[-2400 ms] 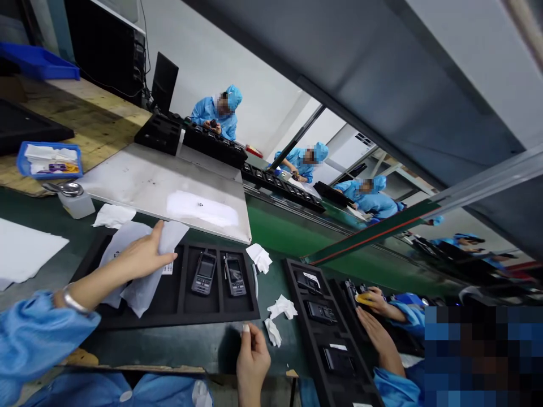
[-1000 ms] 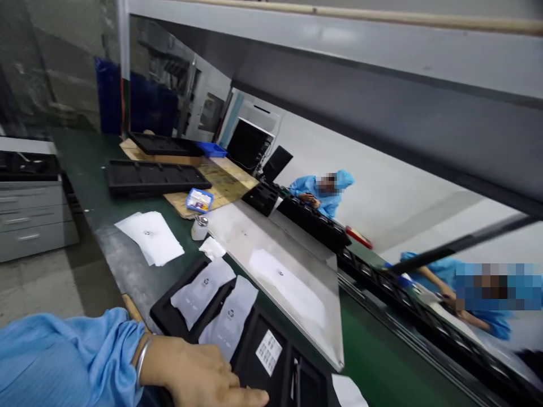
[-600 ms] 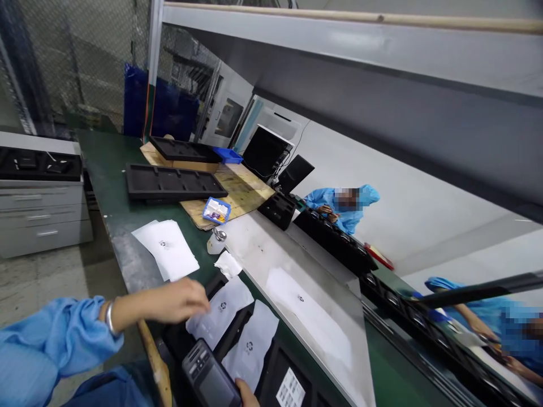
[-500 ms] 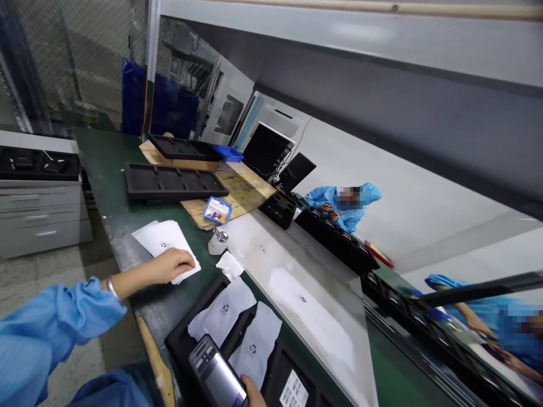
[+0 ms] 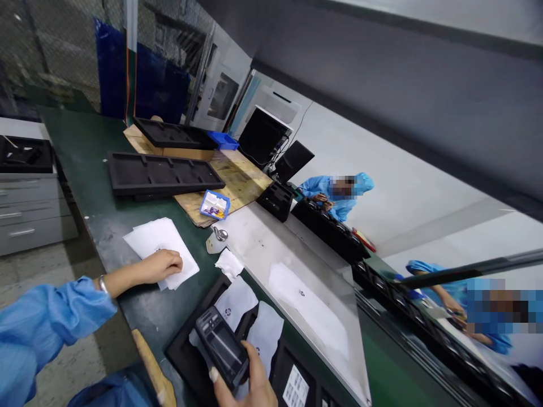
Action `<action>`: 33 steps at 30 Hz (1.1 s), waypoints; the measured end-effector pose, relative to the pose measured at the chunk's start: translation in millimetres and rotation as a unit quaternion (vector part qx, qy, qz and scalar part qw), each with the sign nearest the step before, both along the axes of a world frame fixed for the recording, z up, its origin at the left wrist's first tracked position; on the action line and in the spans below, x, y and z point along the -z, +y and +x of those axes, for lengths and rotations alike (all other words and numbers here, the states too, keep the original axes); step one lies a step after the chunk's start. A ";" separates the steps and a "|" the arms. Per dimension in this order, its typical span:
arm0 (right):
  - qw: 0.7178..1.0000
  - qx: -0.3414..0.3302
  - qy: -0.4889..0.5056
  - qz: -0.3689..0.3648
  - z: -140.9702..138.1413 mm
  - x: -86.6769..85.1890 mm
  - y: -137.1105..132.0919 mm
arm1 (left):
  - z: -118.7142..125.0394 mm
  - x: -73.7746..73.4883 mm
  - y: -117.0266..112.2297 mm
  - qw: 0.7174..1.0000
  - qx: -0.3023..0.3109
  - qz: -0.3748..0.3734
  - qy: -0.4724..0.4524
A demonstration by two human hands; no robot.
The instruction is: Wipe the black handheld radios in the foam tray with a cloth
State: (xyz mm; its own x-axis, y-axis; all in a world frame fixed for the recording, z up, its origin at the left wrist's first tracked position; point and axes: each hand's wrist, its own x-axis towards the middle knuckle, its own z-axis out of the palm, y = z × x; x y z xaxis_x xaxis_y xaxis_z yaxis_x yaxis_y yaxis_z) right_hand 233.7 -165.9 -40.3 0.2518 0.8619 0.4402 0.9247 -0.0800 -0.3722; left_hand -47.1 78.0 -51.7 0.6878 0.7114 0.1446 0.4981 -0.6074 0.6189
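Note:
My left hand (image 5: 159, 265) rests with curled fingers on a stack of white bags (image 5: 159, 243) lying on the green bench, pinching the top one at its near edge. My right hand (image 5: 248, 384) grips a dark handheld phone (image 5: 221, 347), screen up, above a black foam tray (image 5: 186, 350). Two white bags (image 5: 265, 333) lie in that tray's slots. A white label (image 5: 294, 391) sits in a slot further right.
A metal plate (image 5: 292, 271) with a white bag on it lies beyond the tray. A small bottle (image 5: 216, 240), a blue bin (image 5: 214, 204), empty black trays (image 5: 161, 172) and a monitor (image 5: 261, 138) stand at the back. Co-workers in blue sit along the conveyor (image 5: 424, 339).
My view swung left from the tray of phones. My left hand left the tray's bags and reached the bag stack. My right hand brought a phone up into view.

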 end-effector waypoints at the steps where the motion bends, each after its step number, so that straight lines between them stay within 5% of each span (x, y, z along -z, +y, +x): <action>1: 1.000 -0.001 -0.006 0.003 -3.5 -2.4 8.6 | -0.1 -0.5 -5.9 1.000 0.003 0.003 -0.009; 10: 0.998 -0.032 -0.039 -0.029 -40.4 -8.6 67.3 | 12.7 13.5 -44.8 0.999 -0.027 0.030 -0.021; 25: 0.994 -0.015 -0.048 -0.100 -65.4 -12.3 78.5 | 14.0 11.8 -49.3 0.990 -0.133 -0.020 -0.047; 33: 0.990 -0.086 -0.024 -0.109 -69.3 -11.2 70.6 | 10.7 7.2 -59.4 0.992 -0.101 -0.025 -0.070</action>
